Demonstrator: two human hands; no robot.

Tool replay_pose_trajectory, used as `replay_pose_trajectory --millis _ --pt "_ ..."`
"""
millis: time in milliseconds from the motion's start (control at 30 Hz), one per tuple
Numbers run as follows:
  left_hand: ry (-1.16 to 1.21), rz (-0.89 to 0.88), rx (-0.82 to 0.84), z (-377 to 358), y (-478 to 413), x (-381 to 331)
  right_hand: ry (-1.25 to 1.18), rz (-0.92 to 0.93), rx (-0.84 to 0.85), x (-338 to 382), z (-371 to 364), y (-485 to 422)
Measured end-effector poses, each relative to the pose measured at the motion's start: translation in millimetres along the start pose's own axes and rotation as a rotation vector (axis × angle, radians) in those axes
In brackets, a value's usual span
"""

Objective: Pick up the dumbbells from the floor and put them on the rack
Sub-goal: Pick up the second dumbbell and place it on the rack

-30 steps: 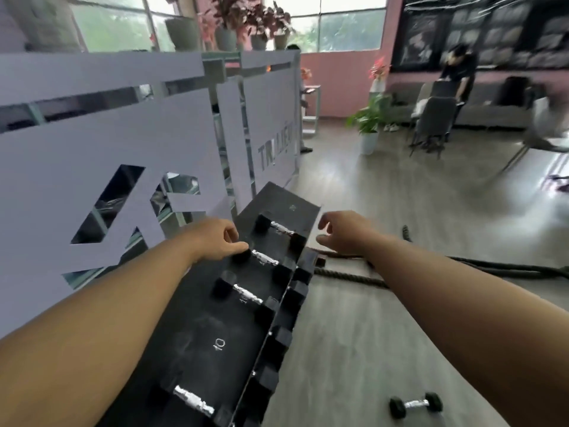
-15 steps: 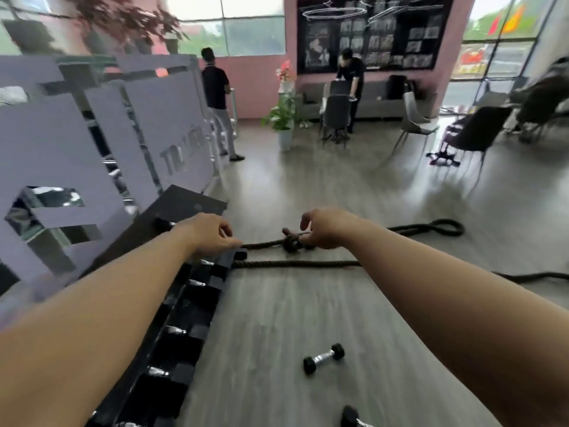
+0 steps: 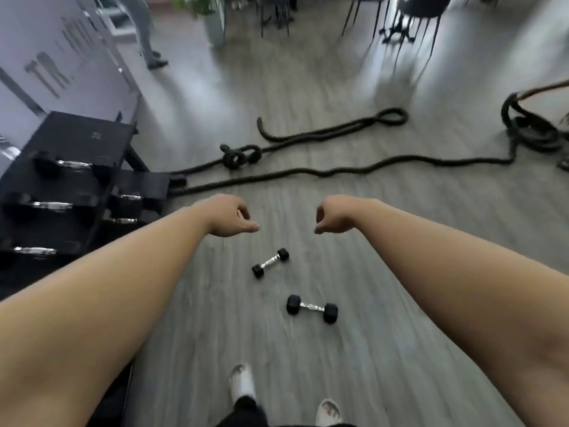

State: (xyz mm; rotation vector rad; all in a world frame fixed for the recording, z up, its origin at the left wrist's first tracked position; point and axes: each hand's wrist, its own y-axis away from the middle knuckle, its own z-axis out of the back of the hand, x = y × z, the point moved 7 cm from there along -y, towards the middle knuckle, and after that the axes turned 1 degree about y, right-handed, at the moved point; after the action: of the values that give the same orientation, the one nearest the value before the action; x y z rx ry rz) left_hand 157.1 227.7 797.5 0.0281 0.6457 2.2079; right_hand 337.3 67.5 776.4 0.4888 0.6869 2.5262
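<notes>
Dumbbells [image 3: 270, 262] below both empty hands [image 3: 229, 217].

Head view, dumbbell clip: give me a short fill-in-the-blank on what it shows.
1. ____ dumbbells lie loose on the floor: the farther dumbbell and the nearer dumbbell.
2. The left hand and right hand hold ____.
3. The rack stands to the person's ____.
4. A thick black ____ snakes across the floor beyond the hands.

Missing words: two; nothing; left; rope
</notes>
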Motion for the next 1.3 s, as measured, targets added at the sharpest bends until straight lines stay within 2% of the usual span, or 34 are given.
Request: replay_pose_trajectory --millis 167,467,633,833,967,1133,1300 --pt "0.042 -0.020 0.059 -49 -52 -4 -0.118 -0.095 0.020 -30 -58 -32" --pt "0.143 -0.056 0.200 -165 -156 8 -0.332 -0.372 0.090 -75 -165 -105" --pt "0.234 0.009 0.228 -237 -225 27 -0.460 -0.485 0.068 -125 -232 -176" --pt "0.346 0.142 0.278 -360 -303 49 -0.546 -0.539 0.096 -175 -333 -271" --pt "0.471 0.254 0.265 -461 -348 68 -0.660 -0.614 0.097 -206 -430 -326" --pt "0.588 0.385 0.268 -593 -381 92 -0.685 -0.733 0.103 -243 -558 -377" --pt "0.629 0.448 0.258 -697 -421 106 -0.683 -0.801 0.108 -269 -655 -425"
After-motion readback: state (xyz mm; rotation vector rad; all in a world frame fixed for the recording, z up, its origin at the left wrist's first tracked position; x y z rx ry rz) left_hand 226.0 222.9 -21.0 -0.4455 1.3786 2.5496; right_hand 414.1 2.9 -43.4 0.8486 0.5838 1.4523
